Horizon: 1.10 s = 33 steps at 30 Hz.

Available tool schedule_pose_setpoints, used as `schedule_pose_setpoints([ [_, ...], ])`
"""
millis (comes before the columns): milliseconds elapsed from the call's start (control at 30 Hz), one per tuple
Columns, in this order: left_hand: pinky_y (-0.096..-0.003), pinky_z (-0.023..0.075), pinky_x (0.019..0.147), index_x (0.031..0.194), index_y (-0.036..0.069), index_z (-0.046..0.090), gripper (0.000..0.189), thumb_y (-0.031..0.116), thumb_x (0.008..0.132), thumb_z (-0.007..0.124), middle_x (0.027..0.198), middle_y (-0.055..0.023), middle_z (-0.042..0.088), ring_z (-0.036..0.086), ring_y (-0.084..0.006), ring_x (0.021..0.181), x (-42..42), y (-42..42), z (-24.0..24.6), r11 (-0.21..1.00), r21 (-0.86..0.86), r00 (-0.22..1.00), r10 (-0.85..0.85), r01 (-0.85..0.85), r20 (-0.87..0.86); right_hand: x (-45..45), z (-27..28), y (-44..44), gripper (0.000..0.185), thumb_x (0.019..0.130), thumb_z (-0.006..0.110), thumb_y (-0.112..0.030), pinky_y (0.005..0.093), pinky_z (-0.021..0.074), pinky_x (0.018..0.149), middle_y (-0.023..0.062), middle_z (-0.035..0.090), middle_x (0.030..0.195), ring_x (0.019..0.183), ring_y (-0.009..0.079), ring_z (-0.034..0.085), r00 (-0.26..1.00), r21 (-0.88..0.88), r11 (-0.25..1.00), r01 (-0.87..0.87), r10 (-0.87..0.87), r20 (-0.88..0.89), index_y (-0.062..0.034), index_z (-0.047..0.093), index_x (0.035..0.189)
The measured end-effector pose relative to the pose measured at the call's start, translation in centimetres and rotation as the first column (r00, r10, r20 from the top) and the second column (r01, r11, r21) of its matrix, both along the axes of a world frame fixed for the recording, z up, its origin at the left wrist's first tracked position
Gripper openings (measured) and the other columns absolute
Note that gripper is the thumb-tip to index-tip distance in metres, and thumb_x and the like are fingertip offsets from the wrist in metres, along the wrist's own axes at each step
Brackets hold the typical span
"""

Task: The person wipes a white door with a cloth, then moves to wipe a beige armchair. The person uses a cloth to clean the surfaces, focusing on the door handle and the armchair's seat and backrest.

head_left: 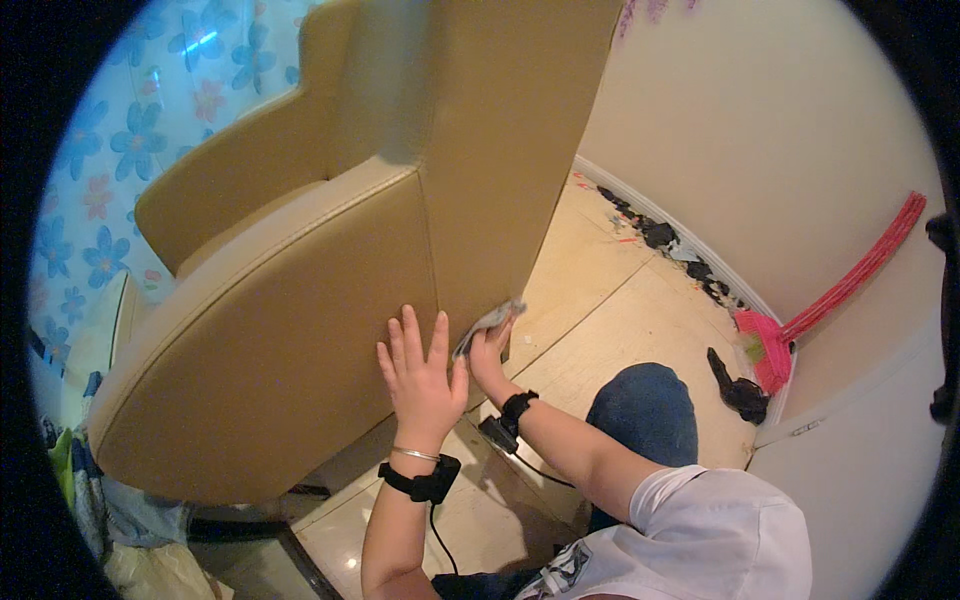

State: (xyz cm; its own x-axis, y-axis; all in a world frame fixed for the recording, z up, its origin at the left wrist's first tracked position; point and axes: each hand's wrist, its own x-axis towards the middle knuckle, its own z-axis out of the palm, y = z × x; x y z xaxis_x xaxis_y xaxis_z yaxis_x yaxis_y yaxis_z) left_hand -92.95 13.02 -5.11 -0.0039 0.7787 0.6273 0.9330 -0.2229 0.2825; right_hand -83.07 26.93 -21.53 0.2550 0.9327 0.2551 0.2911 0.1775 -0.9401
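Observation:
A tan upholstered armchair (pixel 315 330) with stitched seams stands tall before me. My left hand (pixel 426 375) lies flat against its side panel near a vertical seam, fingers spread, holding nothing. Close beside it on the right, my right hand (pixel 491 356) presses a grey cloth (pixel 487 324) to the lower back edge of the chair. Part of the cloth is hidden behind my fingers. Both wrists wear black straps with cables, and a thin bangle circles the left one.
A pink broom (pixel 765 356) leans on the right wall. Dark debris (pixel 660 234) lines the baseboard, and a black item (pixel 739 390) lies near the broom. Fabric items (pixel 142 510) are at lower left, beside a dark bar. A floral curtain (pixel 135 142) hangs behind the chair.

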Motion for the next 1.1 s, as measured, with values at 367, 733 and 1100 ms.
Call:
schedule_pose_setpoints([
  [367, -0.0654, 0.0056, 0.115, 0.15, 0.013, 0.04, 0.068, 0.032, 0.089, 0.062, 0.162, -0.0215, 0.015, 0.008, -0.0489, 0.148, -3.5, -2.4, 0.2, 0.966, 0.075, 0.966, 0.252, -0.247, -0.06, -2.5, 17.0, 0.2, 0.079, 0.097, 0.05, -0.033, 0.0656, 0.0029, 0.115, 0.031, -0.003, 0.16, 0.145, 0.0561, -0.002, 0.963, 0.615, 0.789, -0.003, -0.164, 0.215, -0.0104, 0.007, 0.159],
  [733, -0.0656, 0.006, 0.115, 0.156, 0.006, 0.017, 0.069, 0.047, 0.103, 0.031, 0.162, -0.0263, 0.009, 0.007, -0.048, 0.149, -9.6, -4.0, 1.7, 0.787, 0.463, 0.913, 0.34, -0.407, 0.225, -8.6, 24.6, -5.6, 0.056, 0.083, 0.067, -0.046, 0.0561, 0.0072, 0.119, -0.0018, 0.034, 0.157, 0.149, 0.0354, 0.014, 0.638, 0.737, 0.182, -0.651, -0.395, 0.661, -0.0426, 0.053, 0.138],
  [1100, -0.0621, 0.0031, 0.117, 0.157, 0.004, 0.012, 0.072, 0.051, 0.104, 0.023, 0.163, -0.0226, 0.006, 0.003, -0.0436, 0.15, -13.3, -6.7, 4.1, 0.649, 0.488, 0.801, 0.362, -0.584, 0.477, -10.5, 32.3, -8.4, 0.054, 0.085, 0.062, -0.023, 0.0545, 0.0244, 0.111, 0.0135, 0.053, 0.131, 0.126, 0.0353, 0.043, 0.732, 0.752, 0.343, -0.562, -0.217, 0.646, -0.0134, 0.052, 0.137],
])
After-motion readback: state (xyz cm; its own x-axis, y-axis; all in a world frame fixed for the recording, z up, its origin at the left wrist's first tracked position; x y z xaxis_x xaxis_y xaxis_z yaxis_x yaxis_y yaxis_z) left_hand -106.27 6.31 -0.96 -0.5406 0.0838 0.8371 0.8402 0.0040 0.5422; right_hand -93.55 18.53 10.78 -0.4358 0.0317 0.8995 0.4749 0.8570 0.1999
